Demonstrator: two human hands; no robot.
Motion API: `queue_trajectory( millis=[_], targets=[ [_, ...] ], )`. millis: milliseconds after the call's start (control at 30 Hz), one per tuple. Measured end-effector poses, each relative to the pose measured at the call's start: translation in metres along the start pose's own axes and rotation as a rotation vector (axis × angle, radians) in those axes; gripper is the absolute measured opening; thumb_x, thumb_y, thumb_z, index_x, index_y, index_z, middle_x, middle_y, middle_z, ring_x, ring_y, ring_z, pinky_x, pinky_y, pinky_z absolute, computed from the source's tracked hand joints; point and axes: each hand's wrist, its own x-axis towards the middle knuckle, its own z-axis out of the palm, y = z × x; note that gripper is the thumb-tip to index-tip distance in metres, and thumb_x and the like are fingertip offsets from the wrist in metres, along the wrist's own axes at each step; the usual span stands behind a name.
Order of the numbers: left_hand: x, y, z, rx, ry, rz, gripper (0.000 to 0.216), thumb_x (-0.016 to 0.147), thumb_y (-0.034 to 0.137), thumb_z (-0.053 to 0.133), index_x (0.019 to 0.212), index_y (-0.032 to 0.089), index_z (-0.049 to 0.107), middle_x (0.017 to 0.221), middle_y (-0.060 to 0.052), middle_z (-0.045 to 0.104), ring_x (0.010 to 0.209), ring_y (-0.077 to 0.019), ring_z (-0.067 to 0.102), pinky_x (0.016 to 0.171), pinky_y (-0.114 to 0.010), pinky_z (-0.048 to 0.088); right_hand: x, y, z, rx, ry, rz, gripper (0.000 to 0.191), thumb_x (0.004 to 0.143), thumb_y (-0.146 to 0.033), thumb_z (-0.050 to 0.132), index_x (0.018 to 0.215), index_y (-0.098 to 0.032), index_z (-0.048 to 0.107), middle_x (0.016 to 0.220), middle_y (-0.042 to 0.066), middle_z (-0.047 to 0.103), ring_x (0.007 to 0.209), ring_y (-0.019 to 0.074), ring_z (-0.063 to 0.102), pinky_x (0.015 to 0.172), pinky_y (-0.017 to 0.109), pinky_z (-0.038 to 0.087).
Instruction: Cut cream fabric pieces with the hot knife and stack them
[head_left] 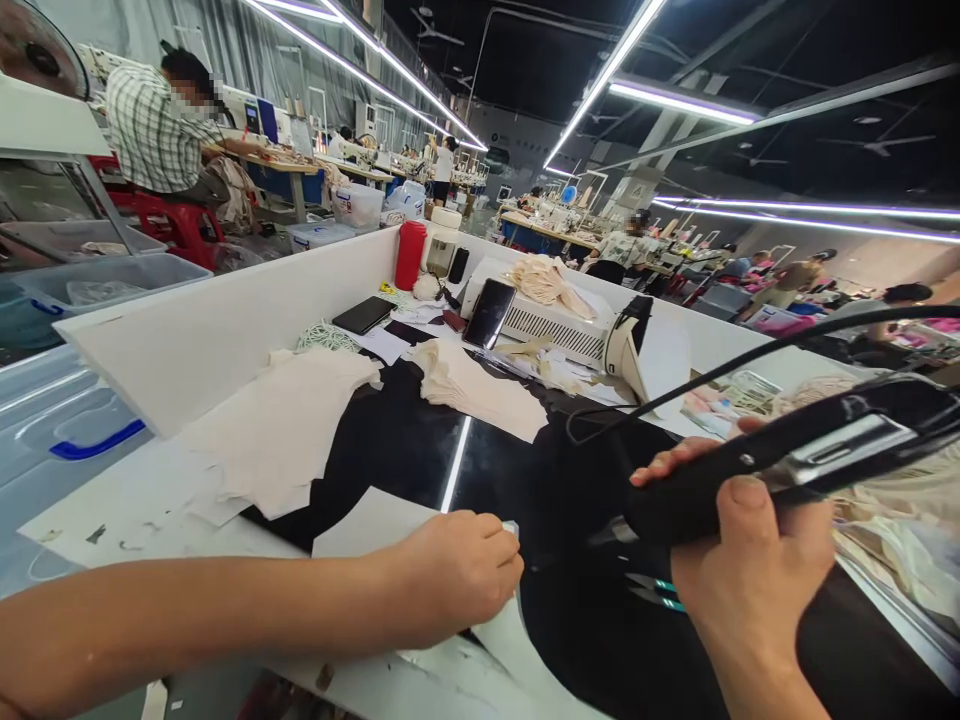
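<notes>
- The left hand [469, 560] is curled closed, its fingers pinching the right edge of a white sheet [367, 525] near the front of the black-topped surface [570, 640].
- The right hand [750, 550] grips a black corded handheld tool [697, 490] with a metal plate on its side, held tilted over the right part of the surface; its front tip is blurred.
- Thread snips [656, 592] with teal handles lie just beside the right hand.
- Beyond the hands rest two stacks of cream fabric pieces [480, 385], apart from each other.
- Farther back, a smartphone [491, 312] leans near a red bottle [409, 255].
</notes>
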Motion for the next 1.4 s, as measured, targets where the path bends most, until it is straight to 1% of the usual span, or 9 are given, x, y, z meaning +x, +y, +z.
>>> queue_trajectory(
  millis=[167,400,667,800,967,1033,1167,1267,1400],
  targets=[
    [-0.005,0.007,0.002,0.059,0.003,0.000,0.012,0.097,0.009,0.067,0.086,0.013,0.066,0.081,-0.005,0.058,0.076,-0.0194,0.057,0.062,-0.032,0.044,-0.010,0.013,0.026,0.131,-0.050,0.026,0.043,0.079,-0.045,0.080,0.113,-0.028,0.061,0.075,-0.005,0.067,0.057,0.0154,0.061,0.051,0.030,0.056],
    [-0.005,0.012,0.007,0.040,0.088,-0.037,0.014,0.098,0.010,0.065,0.084,0.013,0.065,0.079,-0.004,0.056,0.073,-0.0185,0.054,0.060,-0.033,0.042,-0.017,0.025,0.049,0.212,-0.083,0.034,0.048,0.079,-0.054,0.081,0.114,-0.029,0.059,0.073,-0.007,0.062,0.054,0.0140,0.058,0.049,0.027,0.051],
    [-0.004,0.013,0.004,-0.006,0.113,-0.071,0.014,0.098,0.009,0.065,0.085,0.012,0.067,0.079,-0.003,0.056,0.072,-0.0178,0.054,0.061,-0.032,0.044,-0.020,0.023,0.050,0.285,-0.147,0.080,0.050,0.079,-0.057,0.082,0.115,-0.030,0.059,0.075,-0.007,0.062,0.056,0.0138,0.057,0.050,0.027,0.051],
    [-0.004,0.013,0.002,-0.016,0.090,-0.069,0.011,0.099,0.009,0.064,0.089,0.011,0.069,0.080,-0.003,0.058,0.076,-0.0185,0.058,0.064,-0.032,0.049,-0.021,0.019,0.053,0.307,-0.116,0.103,0.053,0.075,-0.057,0.085,0.112,-0.030,0.060,0.073,-0.007,0.063,0.053,0.0136,0.056,0.047,0.026,0.050],
    [-0.005,0.012,0.006,-0.040,0.105,-0.091,0.013,0.102,0.010,0.062,0.090,0.011,0.068,0.081,-0.003,0.060,0.075,-0.0179,0.060,0.065,-0.031,0.052,-0.025,0.020,0.055,0.282,-0.108,0.090,0.055,0.076,-0.059,0.085,0.112,-0.029,0.058,0.072,-0.007,0.064,0.053,0.0135,0.058,0.047,0.027,0.052],
    [-0.006,0.012,0.007,-0.059,0.126,-0.116,0.015,0.104,0.011,0.059,0.094,0.011,0.069,0.086,-0.005,0.065,0.078,-0.0179,0.062,0.067,-0.031,0.054,-0.027,0.021,0.055,0.290,-0.110,0.074,0.055,0.077,-0.058,0.086,0.113,-0.028,0.058,0.073,-0.007,0.065,0.053,0.0133,0.059,0.047,0.026,0.053],
    [-0.009,0.013,0.005,-0.065,0.182,-0.173,0.018,0.109,0.014,0.052,0.105,0.010,0.069,0.108,-0.011,0.073,0.094,-0.0199,0.068,0.078,-0.032,0.058,-0.027,0.024,0.056,0.298,-0.109,0.029,0.056,0.078,-0.059,0.087,0.115,-0.028,0.059,0.074,-0.006,0.068,0.052,0.0143,0.062,0.046,0.027,0.055],
    [-0.011,0.014,0.003,-0.038,0.199,-0.171,0.018,0.110,0.014,0.052,0.109,0.011,0.069,0.108,-0.010,0.075,0.099,-0.0209,0.070,0.081,-0.032,0.059,-0.027,0.026,0.057,0.315,-0.109,0.015,0.055,0.078,-0.059,0.088,0.115,-0.027,0.060,0.073,-0.006,0.068,0.050,0.0149,0.062,0.044,0.028,0.055],
    [-0.012,0.014,0.001,-0.006,0.197,-0.169,0.020,0.111,0.015,0.051,0.109,0.011,0.070,0.107,-0.010,0.077,0.098,-0.0205,0.072,0.077,-0.031,0.059,-0.028,0.027,0.058,0.337,-0.107,0.024,0.053,0.079,-0.056,0.088,0.115,-0.027,0.062,0.073,-0.006,0.069,0.051,0.0147,0.062,0.045,0.028,0.056]
  ],
)
